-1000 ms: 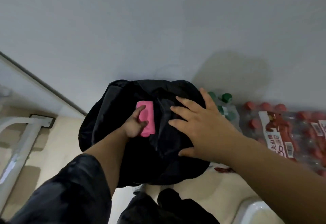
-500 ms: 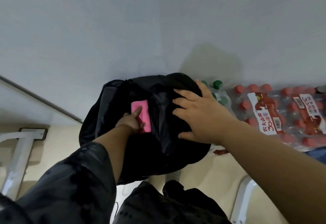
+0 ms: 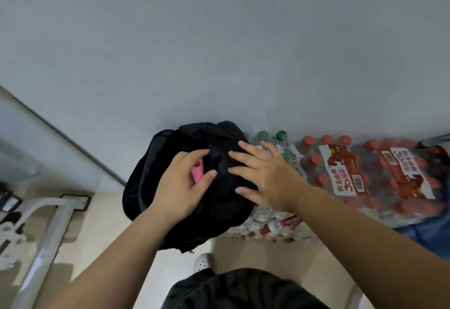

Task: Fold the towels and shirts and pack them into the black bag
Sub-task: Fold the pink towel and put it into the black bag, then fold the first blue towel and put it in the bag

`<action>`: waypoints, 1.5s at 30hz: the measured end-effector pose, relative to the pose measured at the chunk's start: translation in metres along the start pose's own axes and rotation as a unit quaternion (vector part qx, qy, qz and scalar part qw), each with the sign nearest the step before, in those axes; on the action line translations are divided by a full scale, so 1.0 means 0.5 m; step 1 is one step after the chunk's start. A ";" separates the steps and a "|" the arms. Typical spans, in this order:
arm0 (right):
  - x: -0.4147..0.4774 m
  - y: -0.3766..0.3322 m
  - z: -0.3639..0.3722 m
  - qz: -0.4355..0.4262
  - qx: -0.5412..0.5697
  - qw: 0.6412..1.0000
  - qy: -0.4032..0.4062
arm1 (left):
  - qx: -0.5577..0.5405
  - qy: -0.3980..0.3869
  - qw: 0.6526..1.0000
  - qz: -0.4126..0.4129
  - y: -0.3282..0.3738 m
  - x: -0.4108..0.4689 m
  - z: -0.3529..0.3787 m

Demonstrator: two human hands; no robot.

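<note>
Both hands on the black bag [image 3: 219, 213] against the wall, pink item at its opening.

Left hand [image 3: 181, 187] lies over the pink folded item [image 3: 197, 173], fingers [image 3: 210, 174] loosely curled around it, mostly hiding it; firm grasp or just pressing, cannot tell. Right hand [image 3: 261, 174] rests flat on the bag top just beside it, fingers spread, grasping nothing. Bag sits on the floor [image 3: 107, 230], touching shrink-wrapped packs of red-capped bottles [image 3: 360, 174] to its right; green-capped bottles [image 3: 272, 138] behind. White metal frame [image 3: 48, 238] at left. Person's dark clothing [image 3: 243, 289] and a white shoe [image 3: 203, 262] at bottom.
</note>
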State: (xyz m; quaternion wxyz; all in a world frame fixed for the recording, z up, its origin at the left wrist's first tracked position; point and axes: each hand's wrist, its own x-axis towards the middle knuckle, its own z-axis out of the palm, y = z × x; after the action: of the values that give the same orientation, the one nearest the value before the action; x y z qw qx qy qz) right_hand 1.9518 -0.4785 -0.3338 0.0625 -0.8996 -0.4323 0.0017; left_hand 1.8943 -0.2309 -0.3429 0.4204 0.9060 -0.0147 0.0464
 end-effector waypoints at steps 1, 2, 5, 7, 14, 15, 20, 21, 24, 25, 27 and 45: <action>-0.018 0.010 -0.002 0.004 0.012 1.000 0.000 | 0.006 0.011 1.000 0.021 0.043 0.002 0.002; -0.038 0.021 -0.006 0.014 0.021 1.000 -0.005 | 0.017 0.017 0.999 0.039 0.085 0.006 0.008; -0.121 0.069 -0.028 0.057 0.035 0.998 -0.016 | 0.061 0.027 0.994 0.086 0.208 0.020 0.058; -0.202 0.118 -0.036 0.083 0.042 0.996 -0.012 | 0.100 0.012 0.989 0.105 0.275 0.028 0.122; -0.521 0.303 -0.066 0.242 0.057 0.968 -0.037 | 0.149 -0.118 0.979 0.070 0.445 0.038 0.414; -0.560 0.327 -0.070 0.268 0.059 0.961 -0.033 | 0.149 -0.135 0.977 0.071 0.466 0.041 0.448; -0.725 0.434 -0.066 0.400 0.056 0.915 0.003 | 0.147 -0.196 0.963 0.114 0.552 0.074 0.597; -0.750 0.451 -0.062 0.427 0.059 0.902 -0.004 | 0.144 -0.212 0.959 0.120 0.566 0.082 0.625; -0.811 0.493 -0.057 0.500 0.059 0.864 -0.006 | 0.131 -0.250 0.949 0.143 0.598 0.110 0.702; -0.829 0.505 -0.055 0.515 0.057 0.855 -0.004 | 0.124 -0.261 0.945 0.153 0.607 0.120 0.727; -0.857 0.524 -0.055 0.530 0.050 0.847 -0.003 | 0.114 -0.286 0.938 0.161 0.626 0.146 0.774; -0.933 0.693 -0.106 0.598 0.047 0.795 0.091 | 0.001 -0.347 0.938 0.026 0.762 0.316 1.034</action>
State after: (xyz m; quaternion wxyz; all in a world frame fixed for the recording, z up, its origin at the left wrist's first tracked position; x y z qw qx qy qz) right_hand 1.9320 -1.0615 -0.3447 0.1303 -0.9708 0.2004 -0.0226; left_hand 2.0637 -0.8694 -0.3699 0.3874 0.8654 -0.1828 -0.2601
